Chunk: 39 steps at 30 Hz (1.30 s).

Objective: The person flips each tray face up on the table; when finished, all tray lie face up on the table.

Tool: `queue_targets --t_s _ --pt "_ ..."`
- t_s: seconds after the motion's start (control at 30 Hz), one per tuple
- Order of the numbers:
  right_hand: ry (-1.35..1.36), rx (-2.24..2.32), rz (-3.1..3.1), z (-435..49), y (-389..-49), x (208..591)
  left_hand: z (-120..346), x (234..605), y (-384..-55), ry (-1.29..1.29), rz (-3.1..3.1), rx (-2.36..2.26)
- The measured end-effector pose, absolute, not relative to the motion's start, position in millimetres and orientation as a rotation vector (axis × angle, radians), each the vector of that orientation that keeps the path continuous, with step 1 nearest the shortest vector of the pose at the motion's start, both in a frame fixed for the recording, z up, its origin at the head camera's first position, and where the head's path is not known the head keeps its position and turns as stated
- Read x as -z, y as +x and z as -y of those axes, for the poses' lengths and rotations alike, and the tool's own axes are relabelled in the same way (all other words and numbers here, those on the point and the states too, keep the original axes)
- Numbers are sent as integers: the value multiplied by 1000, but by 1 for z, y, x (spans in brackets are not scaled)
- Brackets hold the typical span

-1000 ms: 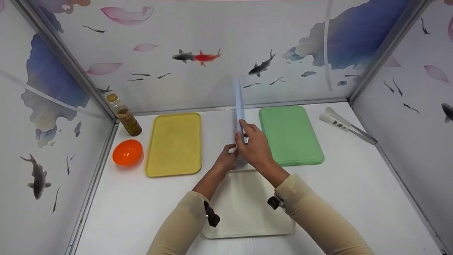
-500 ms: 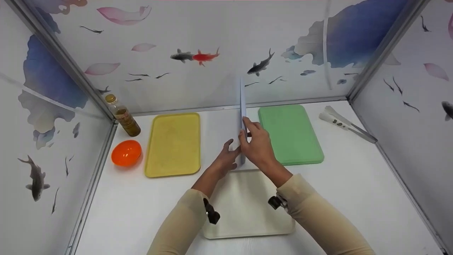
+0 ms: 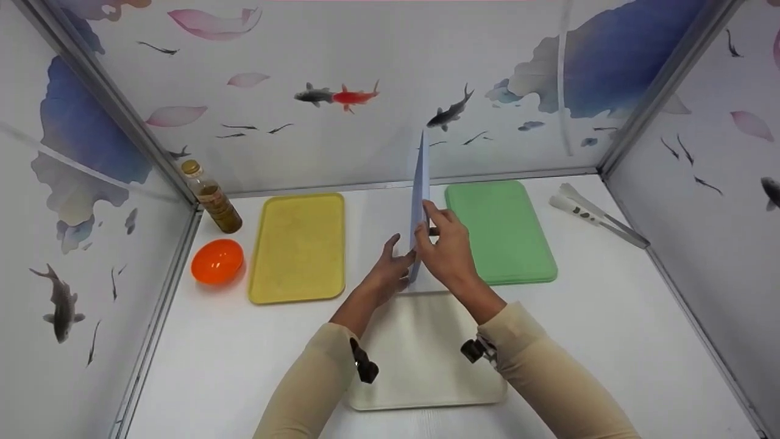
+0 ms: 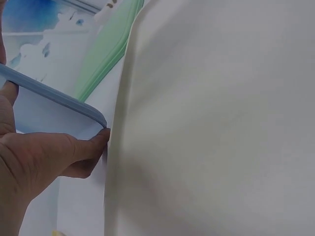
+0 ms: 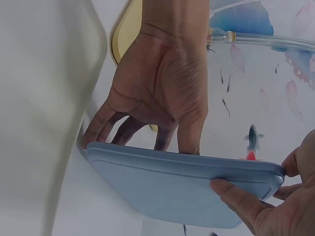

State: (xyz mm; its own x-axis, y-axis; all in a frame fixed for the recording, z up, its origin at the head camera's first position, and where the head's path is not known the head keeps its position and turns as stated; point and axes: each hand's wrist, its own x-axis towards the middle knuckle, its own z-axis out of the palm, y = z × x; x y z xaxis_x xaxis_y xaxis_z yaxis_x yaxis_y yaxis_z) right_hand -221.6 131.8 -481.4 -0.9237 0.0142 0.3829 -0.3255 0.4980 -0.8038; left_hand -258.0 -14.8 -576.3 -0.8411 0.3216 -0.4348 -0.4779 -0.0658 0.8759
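Observation:
A light blue tray (image 3: 420, 183) stands steeply on edge in the middle, seen nearly edge-on in the head view. My right hand (image 3: 448, 250) pinches its near right edge, thumb on one face and fingers around the other. My left hand (image 3: 390, 274) is at the lower left; its spread fingers touch the tray, and in the head view its thumb points up, away from it. In the right wrist view the blue tray (image 5: 172, 184) shows a raised rim, with the left hand's fingertips partly hidden behind it. A cream tray (image 3: 432, 360) lies flat below both hands.
A yellow tray (image 3: 298, 247) lies to the left, beside an orange bowl (image 3: 217, 262) and an oil bottle (image 3: 216, 204). Stacked green trays (image 3: 503, 235) lie to the right, with tongs (image 3: 597, 214) farther right. Printed walls enclose the white table.
The blue tray has shifted slightly right and turned so its left face shows. My right hand moved right with it. My left thumb has come up, apart from the tray.

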Motion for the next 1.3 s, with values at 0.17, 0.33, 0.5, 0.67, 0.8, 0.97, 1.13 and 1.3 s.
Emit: queue_targets --t_s 0.17,0.33,0.5,0.67,0.8,0.97,1.13,1.3 --pt "268 -1399 2408 -131 -221 480 17 578 -260 -174 -1646 -1967" --pt "261 -1411 2410 -131 -222 477 17 579 -262 -182 -1608 -2001" --pt "251 -1422 2392 -131 -224 476 16 579 -264 -221 -1625 -2038" --pt "276 -1409 2385 -131 -224 477 18 582 -265 -228 -1678 -2037" --pt "307 -1395 2387 -131 -223 479 22 584 -262 -199 -1727 -2051" --pt "349 -1358 2419 -131 -222 482 27 585 -257 -161 -1835 -2042" --pt "388 -1324 2465 -131 -221 484 29 586 -253 -157 -1948 -1991" --pt "456 -1343 2501 -133 -220 485 33 586 -250 -177 -2126 -1905"
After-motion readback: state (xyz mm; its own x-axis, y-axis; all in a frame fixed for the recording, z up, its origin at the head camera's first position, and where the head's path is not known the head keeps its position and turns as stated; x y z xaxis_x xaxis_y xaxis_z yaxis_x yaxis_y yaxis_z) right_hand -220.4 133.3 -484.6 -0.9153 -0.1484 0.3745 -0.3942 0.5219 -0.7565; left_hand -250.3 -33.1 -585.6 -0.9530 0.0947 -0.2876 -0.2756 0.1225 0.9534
